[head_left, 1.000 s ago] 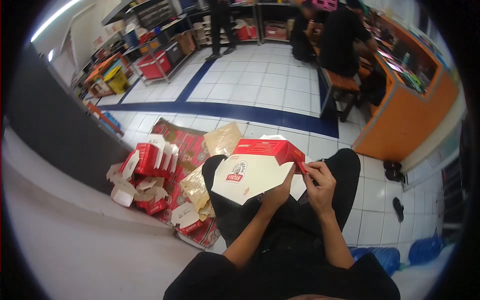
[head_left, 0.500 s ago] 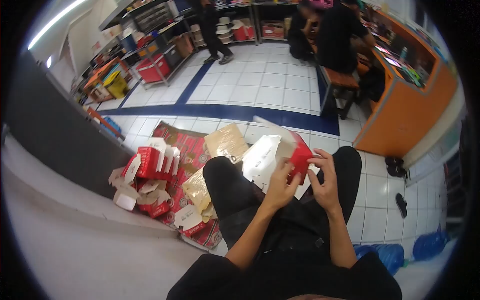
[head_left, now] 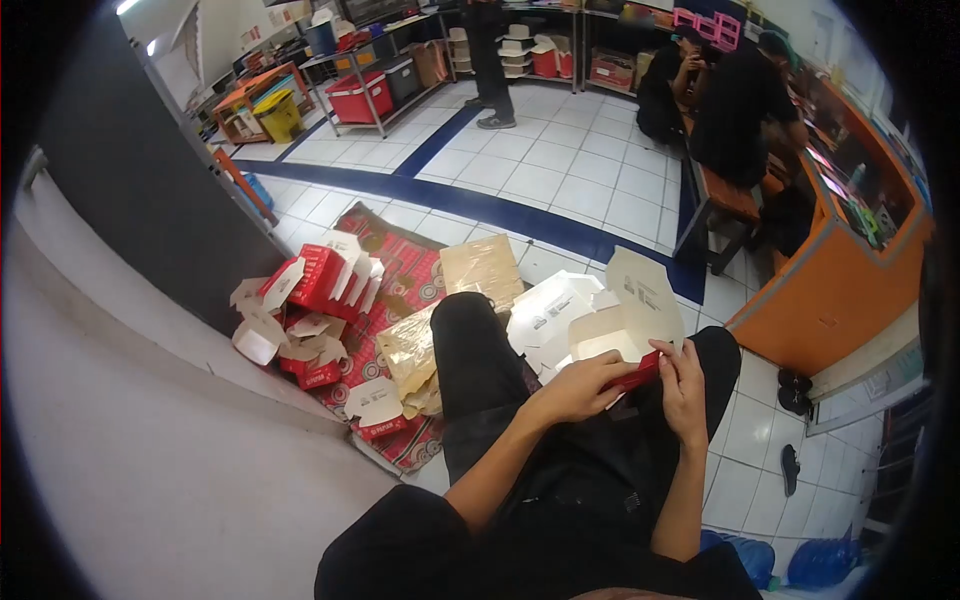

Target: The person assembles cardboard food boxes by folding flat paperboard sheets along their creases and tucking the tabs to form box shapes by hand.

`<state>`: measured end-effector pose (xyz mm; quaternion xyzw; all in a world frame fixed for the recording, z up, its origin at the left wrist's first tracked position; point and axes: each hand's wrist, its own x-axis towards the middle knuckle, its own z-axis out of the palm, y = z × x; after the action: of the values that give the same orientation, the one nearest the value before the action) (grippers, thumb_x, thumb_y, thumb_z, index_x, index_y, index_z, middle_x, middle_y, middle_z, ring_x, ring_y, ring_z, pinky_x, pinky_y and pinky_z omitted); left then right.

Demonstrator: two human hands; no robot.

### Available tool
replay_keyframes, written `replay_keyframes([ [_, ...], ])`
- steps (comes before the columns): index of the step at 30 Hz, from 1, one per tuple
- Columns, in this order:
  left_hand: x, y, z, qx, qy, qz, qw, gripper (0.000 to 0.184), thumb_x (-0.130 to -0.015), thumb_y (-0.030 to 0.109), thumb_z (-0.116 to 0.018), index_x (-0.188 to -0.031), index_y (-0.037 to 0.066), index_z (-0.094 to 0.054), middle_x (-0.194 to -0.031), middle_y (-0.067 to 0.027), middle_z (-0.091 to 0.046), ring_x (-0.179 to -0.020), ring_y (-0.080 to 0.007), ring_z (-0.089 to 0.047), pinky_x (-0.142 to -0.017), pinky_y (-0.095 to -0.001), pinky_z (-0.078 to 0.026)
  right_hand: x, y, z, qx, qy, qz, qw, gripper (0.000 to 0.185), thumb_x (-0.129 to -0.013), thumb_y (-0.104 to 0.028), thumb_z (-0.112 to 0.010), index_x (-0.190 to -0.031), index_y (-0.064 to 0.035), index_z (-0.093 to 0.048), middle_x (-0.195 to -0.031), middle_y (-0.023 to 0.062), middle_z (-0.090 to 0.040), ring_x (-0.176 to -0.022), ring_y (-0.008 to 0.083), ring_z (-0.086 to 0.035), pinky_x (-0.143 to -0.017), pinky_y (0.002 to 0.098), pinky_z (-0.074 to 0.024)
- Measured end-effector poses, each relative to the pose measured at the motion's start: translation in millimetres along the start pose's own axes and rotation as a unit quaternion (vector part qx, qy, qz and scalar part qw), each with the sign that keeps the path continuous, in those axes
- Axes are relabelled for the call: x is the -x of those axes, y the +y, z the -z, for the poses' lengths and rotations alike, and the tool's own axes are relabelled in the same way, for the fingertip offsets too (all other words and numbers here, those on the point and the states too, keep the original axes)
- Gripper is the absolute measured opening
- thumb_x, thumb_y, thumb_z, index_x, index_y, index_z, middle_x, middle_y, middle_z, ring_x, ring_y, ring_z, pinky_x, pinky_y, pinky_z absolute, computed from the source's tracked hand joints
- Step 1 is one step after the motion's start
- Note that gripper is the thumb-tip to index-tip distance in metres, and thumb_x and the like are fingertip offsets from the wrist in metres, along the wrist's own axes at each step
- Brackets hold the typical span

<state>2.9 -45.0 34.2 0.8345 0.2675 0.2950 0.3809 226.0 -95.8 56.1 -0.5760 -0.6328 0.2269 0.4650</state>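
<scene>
Over my lap, both hands hold a red and white cardboard box [head_left: 645, 308] with its lid raised and its pale inside facing up. My left hand [head_left: 580, 388] is wrapped along the near left side. My right hand [head_left: 682, 385] pinches the red near corner on the right. Beyond my knees, flat white cardboard pieces [head_left: 545, 318] lie partly behind the box. To the left, folded red boxes [head_left: 320, 275] are piled on a red patterned mat [head_left: 400, 265]. One more red and white box [head_left: 378, 405] lies on the mat nearer to me.
Brown wrapped packages [head_left: 480, 268] lie beside my left knee. An orange counter [head_left: 830, 290] and a wooden bench [head_left: 728, 195] stand at the right, with two people seated there. Another person [head_left: 487, 60] stands at the back. Blue bottles [head_left: 822, 562] lie at the lower right.
The box has turned from showing its printed outer lid to showing its open inside. My hands have shifted to its near edge. The view has swung, and the standing person has changed stance.
</scene>
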Motion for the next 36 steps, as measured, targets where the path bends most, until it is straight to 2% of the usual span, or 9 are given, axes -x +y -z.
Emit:
replay_keyframes([
  [3,-1,-18,-7,0.033,0.010,-0.024,0.999,0.035,-0.104,0.015,-0.068,-0.137,0.005,-0.071,-0.123,-0.0221,-0.071,-0.111,-0.0423,-0.071,-0.095,-0.0462,-0.056,3,-2,6,-0.026,-0.008,-0.027,0.999,0.019,-0.107,-0.005,-0.063,-0.121,0.0028,-0.073,-0.120,0.0131,-0.061,-0.090,0.0190,-0.073,-0.081,0.0319,-0.0560],
  [7,-4,-2,7,0.047,0.038,-0.037,0.997,0.031,-0.108,0.016,-0.064,-0.135,0.003,-0.071,-0.119,-0.0254,-0.074,-0.110,-0.0427,-0.072,-0.097,-0.0452,-0.055,3,26,2,-0.078,0.080,-0.051,0.992,0.019,-0.113,-0.012,-0.062,-0.125,0.0014,-0.069,-0.125,0.0057,-0.055,-0.098,0.0116,-0.073,-0.077,0.0257,-0.0604],
  [14,-6,5,5,0.053,0.105,0.088,0.989,0.022,-0.110,0.017,-0.062,-0.118,0.001,-0.075,-0.098,-0.0225,-0.079,-0.088,-0.0421,-0.074,-0.082,-0.0474,-0.057,6,50,-7,-0.171,0.153,-0.111,0.967,0.022,-0.114,-0.014,-0.061,-0.129,-0.0008,-0.070,-0.119,0.0058,-0.065,-0.094,0.0122,-0.074,-0.074,0.0272,-0.0627],
  [16,-6,-5,3,-0.011,0.148,-0.006,0.989,0.019,-0.108,0.017,-0.066,-0.114,0.003,-0.078,-0.098,-0.0211,-0.079,-0.087,-0.0412,-0.074,-0.083,-0.0472,-0.056,3,57,-10,-0.140,0.180,-0.126,0.965,0.023,-0.115,-0.018,-0.061,-0.129,-0.0037,-0.071,-0.115,0.0052,-0.071,-0.092,0.0137,-0.075,-0.072,0.0276,-0.0624],
  [20,-7,-6,0,-0.013,0.176,-0.004,0.984,0.017,-0.104,0.015,-0.071,-0.113,0.005,-0.080,-0.095,-0.0183,-0.079,-0.086,-0.0400,-0.072,-0.087,-0.0479,-0.055,4,46,-9,-0.316,0.160,-0.220,0.909,0.021,-0.117,-0.020,-0.056,-0.128,-0.0068,-0.069,-0.113,0.0040,-0.074,-0.092,0.0141,-0.076,-0.077,0.0279,-0.0604],
  [25,-3,-10,1,0.023,0.179,0.068,0.981,0.018,-0.101,0.016,-0.076,-0.111,0.003,-0.083,-0.101,-0.0191,-0.082,-0.080,-0.0336,-0.078,-0.076,-0.0399,-0.060,10,46,-11,-0.206,0.048,-0.100,0.972,0.019,-0.111,-0.008,-0.062,-0.124,-0.0023,-0.074,-0.115,0.0036,-0.067,-0.100,0.0120,-0.068,-0.086,0.0283,-0.0567],
  [30,-3,-18,-4,0.039,0.182,0.036,0.982,0.018,-0.102,0.015,-0.075,-0.113,0.002,-0.082,-0.096,-0.0193,-0.082,-0.081,-0.0317,-0.079,-0.075,-0.0398,-0.060,12,14,-11,-0.045,-0.046,-0.006,0.998,0.033,-0.098,-0.009,-0.076,-0.131,-0.0053,-0.074,-0.123,0.0091,-0.068,-0.104,0.0212,-0.071,-0.080,0.0318,-0.0598],
  [34,-4,1,4,0.047,0.177,0.113,0.977,0.020,-0.103,0.015,-0.076,-0.117,0.001,-0.077,-0.093,-0.0199,-0.081,-0.081,-0.0299,-0.080,-0.073,-0.0386,-0.060,10,14,-18,-0.062,-0.048,-0.035,0.996,0.035,-0.096,-0.009,-0.079,-0.130,-0.0050,-0.074,-0.124,0.0098,-0.068,-0.102,0.0213,-0.073,-0.076,0.0318,-0.0603],
  [36,-2,-13,1,0.041,0.184,0.082,0.979,0.019,-0.104,0.015,-0.075,-0.115,0.000,-0.075,-0.094,-0.0208,-0.081,-0.082,-0.0299,-0.080,-0.074,-0.0385,-0.060,11,29,-30,-0.076,0.068,-0.032,0.994,0.036,-0.094,-0.005,-0.081,-0.130,-0.0043,-0.073,-0.122,0.0107,-0.067,-0.100,0.0210,-0.074,-0.073,0.0310,-0.0603],
])
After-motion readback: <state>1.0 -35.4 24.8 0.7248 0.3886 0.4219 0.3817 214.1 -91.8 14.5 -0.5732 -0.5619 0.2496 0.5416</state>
